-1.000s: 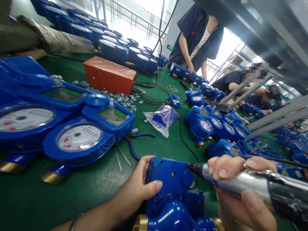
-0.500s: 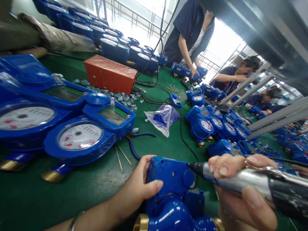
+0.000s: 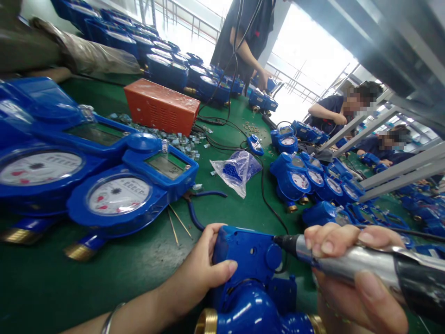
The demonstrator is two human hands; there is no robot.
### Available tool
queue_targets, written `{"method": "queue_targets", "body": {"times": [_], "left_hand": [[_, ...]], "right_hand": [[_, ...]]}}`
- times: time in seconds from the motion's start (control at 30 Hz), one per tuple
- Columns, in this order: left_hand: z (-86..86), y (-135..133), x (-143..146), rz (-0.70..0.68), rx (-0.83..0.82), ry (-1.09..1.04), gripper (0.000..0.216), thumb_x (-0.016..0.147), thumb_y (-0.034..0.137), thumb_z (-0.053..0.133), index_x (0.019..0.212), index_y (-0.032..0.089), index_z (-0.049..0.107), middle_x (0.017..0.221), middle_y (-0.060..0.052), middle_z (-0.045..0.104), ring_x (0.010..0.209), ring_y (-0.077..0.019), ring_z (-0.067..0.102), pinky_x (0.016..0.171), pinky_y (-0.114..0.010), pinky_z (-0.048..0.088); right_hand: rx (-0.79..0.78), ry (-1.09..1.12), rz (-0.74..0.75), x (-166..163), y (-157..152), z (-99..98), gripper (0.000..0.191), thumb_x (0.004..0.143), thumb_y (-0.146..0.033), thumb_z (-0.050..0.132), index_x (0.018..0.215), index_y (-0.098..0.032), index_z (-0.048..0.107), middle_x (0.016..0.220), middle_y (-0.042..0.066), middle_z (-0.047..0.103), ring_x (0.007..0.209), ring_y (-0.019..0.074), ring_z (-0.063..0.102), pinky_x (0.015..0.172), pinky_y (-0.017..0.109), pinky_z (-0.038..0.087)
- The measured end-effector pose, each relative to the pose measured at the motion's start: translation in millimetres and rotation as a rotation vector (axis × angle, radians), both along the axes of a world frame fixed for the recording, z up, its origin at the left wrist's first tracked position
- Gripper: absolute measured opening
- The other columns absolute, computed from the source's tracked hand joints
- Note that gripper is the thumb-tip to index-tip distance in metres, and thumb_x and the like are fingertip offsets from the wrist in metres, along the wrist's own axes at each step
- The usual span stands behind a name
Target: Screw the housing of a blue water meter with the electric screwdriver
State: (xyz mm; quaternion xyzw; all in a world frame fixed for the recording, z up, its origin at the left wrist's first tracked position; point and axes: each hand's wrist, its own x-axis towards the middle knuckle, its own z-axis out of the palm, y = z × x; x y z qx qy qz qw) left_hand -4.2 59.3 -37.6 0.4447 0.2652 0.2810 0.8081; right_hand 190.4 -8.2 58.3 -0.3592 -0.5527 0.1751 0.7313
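Observation:
My left hand [image 3: 203, 271] grips the left side of a blue water meter [image 3: 252, 283] lying at the near edge of the green table [image 3: 114, 273], thumb on its blue plastic housing. My right hand [image 3: 347, 283] is wrapped round a silver electric screwdriver [image 3: 365, 269]. The screwdriver's dark tip rests against the right side of the meter's housing. A brass threaded end of the meter shows at the bottom.
Finished blue meters [image 3: 118, 195] with white dials lie at the left. An orange metal box [image 3: 162, 105], a plastic bag of blue parts [image 3: 236, 171], blue-handled pliers [image 3: 198, 204] and cables lie mid-table. More meters [image 3: 313, 181] fill the right. Other people [image 3: 248, 32] work at the far end.
My hands, the meter and the screwdriver stay in place. The standing person at the far end has moved left and reaches for other meters.

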Motion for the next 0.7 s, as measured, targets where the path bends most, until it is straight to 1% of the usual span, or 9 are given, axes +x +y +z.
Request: {"method": "queue_targets", "body": {"times": [0.13, 0.23, 0.4, 0.57, 0.63, 0.7], "left_hand": [[0.9, 1, -1, -0.002, -0.010, -0.002, 0.066, 0.072, 0.034, 0.070, 0.122, 0.026, 0.028, 0.123, -0.008, 0.051, 0.120, -0.0298, 0.047, 0.098, -0.045, 0.040], [1.1, 1, -1, -0.001, -0.018, -0.004, 0.066, 0.072, 0.033, 0.071, 0.122, 0.026, 0.028, 0.125, -0.009, 0.050, 0.121, -0.0294, 0.046, 0.099, -0.045, 0.039], [-0.3, 0, 0, -0.005, -0.004, -0.012, 0.062, 0.072, 0.033, 0.070, 0.119, 0.024, 0.030, 0.121, -0.009, 0.051, 0.119, -0.0298, 0.047, 0.098, -0.046, 0.040], [-1.2, 1, 1, 0.002, 0.025, -0.022, 0.061, 0.073, 0.036, 0.070, 0.117, 0.023, 0.030, 0.120, -0.010, 0.051, 0.118, -0.0303, 0.047, 0.097, -0.046, 0.040], [-0.8, 1, 1, 0.004, 0.040, -0.009, 0.059, 0.074, 0.034, 0.069, 0.117, 0.022, 0.031, 0.119, -0.010, 0.051, 0.117, -0.0298, 0.048, 0.098, -0.046, 0.039], [-0.7, 1, 2, 0.010, 0.055, 0.006, 0.058, 0.074, 0.033, 0.069, 0.117, 0.021, 0.031, 0.117, -0.010, 0.052, 0.114, -0.0294, 0.050, 0.097, -0.047, 0.040]], "right_hand": [[0.029, 0.004, -0.021, 0, 0, 2.6, 0.029, 0.075, -0.029, 0.058, 0.101, -0.024, 0.045, 0.071, -0.001, 0.056, 0.063, 0.0182, 0.052, 0.061, 0.038, 0.044], [0.014, -0.009, -0.035, 0, -1, 5.5, 0.029, 0.075, -0.030, 0.060, 0.100, -0.024, 0.046, 0.070, -0.001, 0.055, 0.063, 0.0184, 0.052, 0.061, 0.038, 0.044], [0.023, 0.000, -0.017, -1, -2, 8.3, 0.027, 0.076, -0.028, 0.059, 0.100, -0.023, 0.047, 0.071, -0.001, 0.056, 0.064, 0.0184, 0.052, 0.063, 0.038, 0.044], [0.008, 0.018, -0.001, -1, 1, 8.1, 0.032, 0.075, -0.031, 0.058, 0.104, -0.022, 0.047, 0.072, 0.000, 0.058, 0.064, 0.0194, 0.052, 0.063, 0.039, 0.044], [0.042, 0.016, -0.043, 4, -2, 9.4, 0.032, 0.076, -0.029, 0.058, 0.105, -0.022, 0.048, 0.070, 0.000, 0.057, 0.061, 0.0185, 0.050, 0.059, 0.038, 0.044], [0.034, 0.007, -0.095, 16, -14, 9.8, 0.031, 0.076, -0.027, 0.061, 0.105, -0.025, 0.048, 0.067, -0.002, 0.054, 0.057, 0.0163, 0.048, 0.057, 0.036, 0.044]]}}
